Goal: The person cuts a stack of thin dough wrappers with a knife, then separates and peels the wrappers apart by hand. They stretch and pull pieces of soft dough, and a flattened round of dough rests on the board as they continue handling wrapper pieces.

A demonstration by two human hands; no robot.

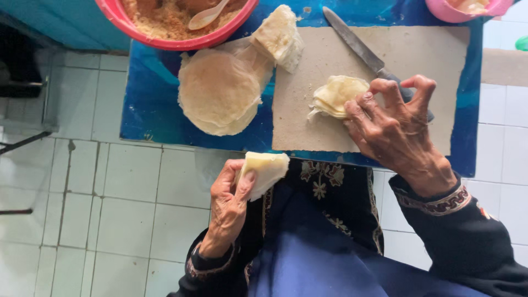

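Note:
My left hand (230, 201) holds a folded pale dough wrapper (266, 170) over my lap, thumb pressed on it. My right hand (393, 124) rests on the grey board (418, 60), its fingertips touching a small pile of cut dough wrappers (336, 96). A knife (357, 47) lies on the board just beyond that hand, its handle hidden under my fingers. A stack of round wrappers (220, 93) sits on the blue table to the left of the board.
A red bowl (165, 38) of brown crumbly filling with a spoon (206, 16) stands at the table's far edge. More folded wrappers (280, 36) lie by it. A pink bowl (467, 11) is at top right. White tiled floor (110, 181) lies below.

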